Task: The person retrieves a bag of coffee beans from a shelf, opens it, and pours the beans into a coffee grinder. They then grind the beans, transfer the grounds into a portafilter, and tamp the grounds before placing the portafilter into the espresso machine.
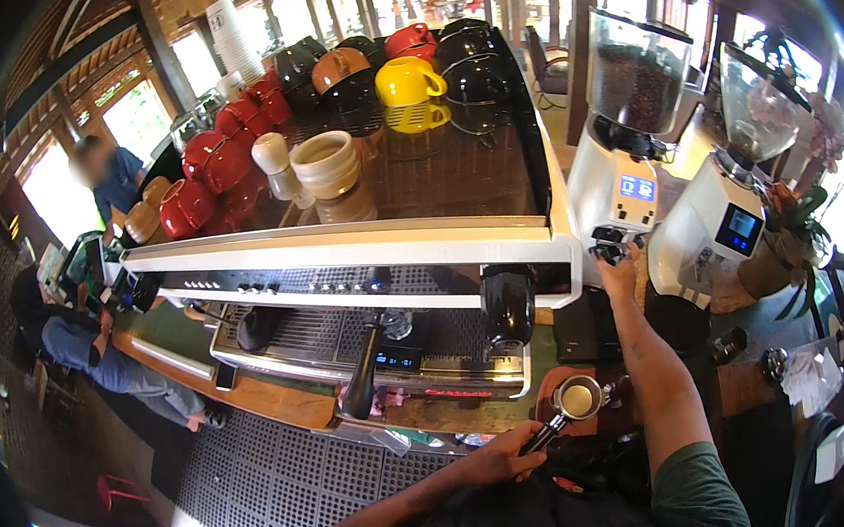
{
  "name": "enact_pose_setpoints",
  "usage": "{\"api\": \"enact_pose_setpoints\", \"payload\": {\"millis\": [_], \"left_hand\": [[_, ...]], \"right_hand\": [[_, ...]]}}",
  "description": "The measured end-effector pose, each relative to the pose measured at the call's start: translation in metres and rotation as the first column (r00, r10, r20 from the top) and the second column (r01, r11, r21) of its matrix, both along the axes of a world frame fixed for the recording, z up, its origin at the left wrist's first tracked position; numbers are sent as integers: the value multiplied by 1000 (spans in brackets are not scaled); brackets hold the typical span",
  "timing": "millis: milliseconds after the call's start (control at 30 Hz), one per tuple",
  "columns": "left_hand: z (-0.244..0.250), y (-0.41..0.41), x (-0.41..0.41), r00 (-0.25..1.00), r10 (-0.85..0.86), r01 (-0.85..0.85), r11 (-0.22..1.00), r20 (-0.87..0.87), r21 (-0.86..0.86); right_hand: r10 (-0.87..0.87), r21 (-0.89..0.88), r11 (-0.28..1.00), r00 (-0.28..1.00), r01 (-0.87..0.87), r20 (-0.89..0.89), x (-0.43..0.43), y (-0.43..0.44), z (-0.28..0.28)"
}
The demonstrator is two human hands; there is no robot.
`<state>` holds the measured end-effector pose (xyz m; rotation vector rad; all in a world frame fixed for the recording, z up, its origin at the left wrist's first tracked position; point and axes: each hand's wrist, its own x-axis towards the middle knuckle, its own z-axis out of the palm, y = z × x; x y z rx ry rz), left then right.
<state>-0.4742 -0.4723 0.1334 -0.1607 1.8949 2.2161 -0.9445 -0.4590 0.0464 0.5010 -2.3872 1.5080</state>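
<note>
My left hand (pixel 510 455) grips the black handle of a portafilter (pixel 578 398). The round metal basket faces up over a brown mat (pixel 549 384); its inside looks pale tan, and I cannot tell what is in it. My right hand (pixel 620 269) reaches forward to a white coffee grinder (pixel 604 172), with its fingers about the black part below the lit display. Whether they grip that part is hard to see. Dark beans fill much of the hopper (pixel 638 71). To the left, a second portafilter (pixel 365 374) sits in the espresso machine (pixel 347 266), handle toward me.
Several cups, among them a yellow cup (pixel 406 83), stand on the machine's top with a pale ceramic bowl (pixel 324 165). A second grinder (pixel 709 227) is close on the right. A black pitcher (pixel 508 305) stands at the machine's right end. Another person (pixel 98 344) is at the left counter.
</note>
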Motion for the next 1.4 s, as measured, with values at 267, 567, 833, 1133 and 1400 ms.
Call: {"api": "enact_pose_setpoints", "payload": {"millis": [267,567,833,1133,1400], "left_hand": [[0,14,-23,982,180,-189,957,-59,-222],[-30,38,-93,856,375,-484,824,-356,-293],[-27,47,-122,873,363,-481,751,-326,-452],[-25,61,-154,823,488,-557,794,-292,-242],[-37,48,-226,820,551,-572,800,-156,-180]], "right_hand": [[-47,-173,983,996,61,82,14,12,5],[726,-211,681,683,-701,78,120,128,143],[792,478,562,606,-675,-74,156,132,183],[717,346,664,695,-663,-44,140,127,165],[257,-98,959,961,-267,-100,125,99,106]]}}
